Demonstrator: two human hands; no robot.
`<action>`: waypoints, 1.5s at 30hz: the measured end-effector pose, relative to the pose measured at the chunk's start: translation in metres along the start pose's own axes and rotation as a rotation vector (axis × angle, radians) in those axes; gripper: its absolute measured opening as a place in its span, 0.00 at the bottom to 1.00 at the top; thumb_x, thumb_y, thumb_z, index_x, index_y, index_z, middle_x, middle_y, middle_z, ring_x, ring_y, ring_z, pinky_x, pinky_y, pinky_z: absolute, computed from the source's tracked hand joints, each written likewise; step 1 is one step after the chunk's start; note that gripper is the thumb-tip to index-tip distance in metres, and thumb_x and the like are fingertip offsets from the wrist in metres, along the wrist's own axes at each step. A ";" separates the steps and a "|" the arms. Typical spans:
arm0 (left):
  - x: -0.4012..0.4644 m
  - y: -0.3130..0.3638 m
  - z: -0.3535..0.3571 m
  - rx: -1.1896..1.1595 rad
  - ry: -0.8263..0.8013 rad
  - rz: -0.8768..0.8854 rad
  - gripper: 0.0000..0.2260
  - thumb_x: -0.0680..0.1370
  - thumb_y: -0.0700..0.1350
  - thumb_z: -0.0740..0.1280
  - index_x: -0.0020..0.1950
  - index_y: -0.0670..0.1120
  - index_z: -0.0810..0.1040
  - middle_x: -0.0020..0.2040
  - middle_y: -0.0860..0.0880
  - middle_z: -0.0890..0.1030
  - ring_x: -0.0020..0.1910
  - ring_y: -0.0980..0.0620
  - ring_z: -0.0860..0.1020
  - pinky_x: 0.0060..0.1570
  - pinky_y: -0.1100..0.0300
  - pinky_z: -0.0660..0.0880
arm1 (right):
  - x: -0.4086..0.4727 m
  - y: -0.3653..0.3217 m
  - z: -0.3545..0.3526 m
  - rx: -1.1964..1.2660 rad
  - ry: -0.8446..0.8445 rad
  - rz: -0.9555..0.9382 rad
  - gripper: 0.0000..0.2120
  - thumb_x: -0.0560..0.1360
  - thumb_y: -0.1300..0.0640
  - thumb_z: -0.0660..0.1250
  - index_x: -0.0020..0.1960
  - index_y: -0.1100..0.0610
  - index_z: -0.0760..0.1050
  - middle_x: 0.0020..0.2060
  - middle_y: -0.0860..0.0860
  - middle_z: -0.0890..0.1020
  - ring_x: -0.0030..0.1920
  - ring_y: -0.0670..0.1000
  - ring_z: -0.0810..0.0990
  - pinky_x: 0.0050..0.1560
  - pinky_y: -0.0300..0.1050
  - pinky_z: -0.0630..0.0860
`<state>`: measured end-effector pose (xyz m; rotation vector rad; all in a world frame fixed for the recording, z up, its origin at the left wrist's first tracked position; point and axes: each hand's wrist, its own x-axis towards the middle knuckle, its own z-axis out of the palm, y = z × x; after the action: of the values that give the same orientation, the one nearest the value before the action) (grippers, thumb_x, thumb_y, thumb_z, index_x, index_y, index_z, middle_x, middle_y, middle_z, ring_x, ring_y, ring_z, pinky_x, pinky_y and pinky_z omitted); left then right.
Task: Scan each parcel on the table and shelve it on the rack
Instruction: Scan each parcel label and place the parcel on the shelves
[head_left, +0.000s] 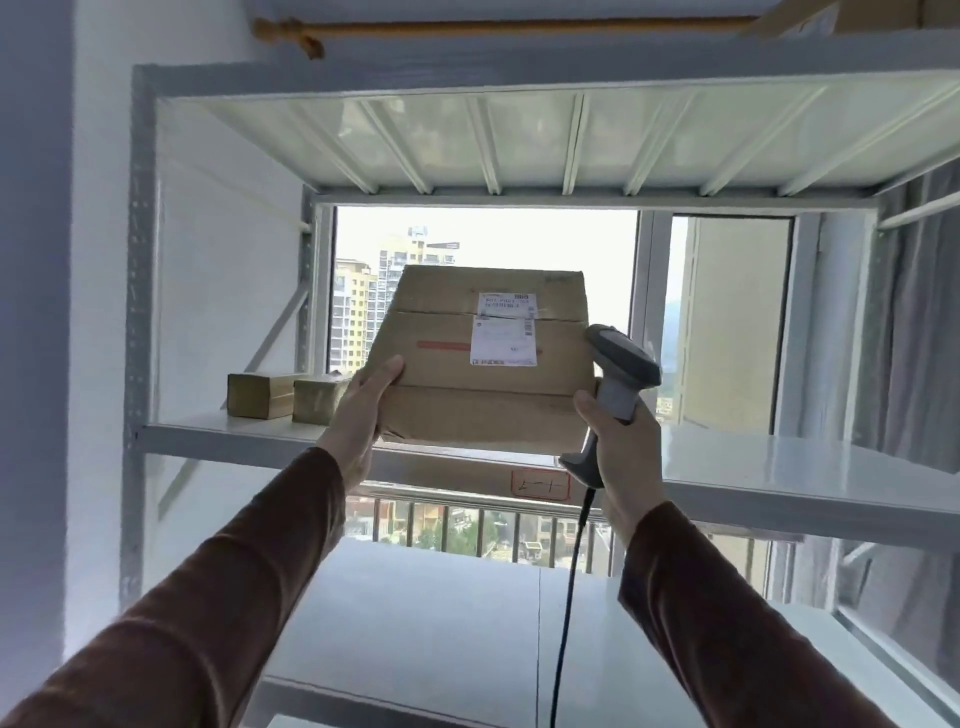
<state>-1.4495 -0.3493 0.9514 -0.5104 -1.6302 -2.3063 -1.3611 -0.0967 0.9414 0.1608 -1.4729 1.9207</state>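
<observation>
Far left on the grey metal rack shelf (218, 434): two small brown cardboard boxes (262, 395), side by side and touching, the right one (319, 400) just beside the left hand. Left hand (361, 415), brown sleeve, clasps the lower-left corner of the large brown cardboard parcel (483, 358): thumb laid up over the front face, the other fingers hidden behind the box, so their curl is not visible. Parcel is held up tilted, top leaning away, its bottom edge at the front lip of the middle shelf; cannot tell whether it rests on the shelf or hangs just above. Parcel face shows tape seams, a red strip (444, 344) and a white shipping label (504, 328) upper right, print too small to read. Right hand (621, 441) is wrapped around the handle of a grey handheld barcode scanner (618, 371), thumb on the near side, scanner head touching or just beside the parcel's right edge. Black cable (569, 597) hangs down from the handle. Red-outlined tag (540, 485) on the shelf front below the parcel. Behind the rack, a window (488, 239) with high-rise buildings; grey curtain (914, 312) at far right. Upper shelf underside (519, 140) overhead.
</observation>
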 end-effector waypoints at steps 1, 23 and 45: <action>0.005 -0.001 0.000 0.012 0.008 0.001 0.18 0.81 0.55 0.70 0.68 0.50 0.77 0.61 0.48 0.84 0.53 0.52 0.82 0.44 0.61 0.78 | 0.007 0.005 0.002 0.008 -0.013 0.009 0.07 0.78 0.59 0.73 0.54 0.56 0.78 0.39 0.49 0.72 0.39 0.49 0.73 0.36 0.49 0.83; 0.168 -0.046 -0.100 0.395 -0.118 0.023 0.33 0.74 0.64 0.74 0.75 0.54 0.72 0.66 0.50 0.81 0.64 0.46 0.80 0.69 0.45 0.75 | 0.119 0.102 0.116 0.071 0.062 0.136 0.06 0.76 0.59 0.76 0.51 0.54 0.81 0.50 0.59 0.81 0.52 0.62 0.82 0.54 0.78 0.78; 0.245 -0.080 -0.140 0.631 -0.165 -0.003 0.44 0.71 0.72 0.69 0.80 0.51 0.65 0.70 0.48 0.78 0.67 0.44 0.77 0.71 0.44 0.73 | 0.147 0.149 0.162 -0.183 0.194 0.107 0.12 0.74 0.58 0.78 0.55 0.60 0.82 0.54 0.64 0.86 0.55 0.67 0.85 0.52 0.74 0.81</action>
<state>-1.7208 -0.4594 0.9470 -0.5464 -2.2909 -1.6383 -1.6084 -0.1904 0.9507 -0.1866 -1.5412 1.8153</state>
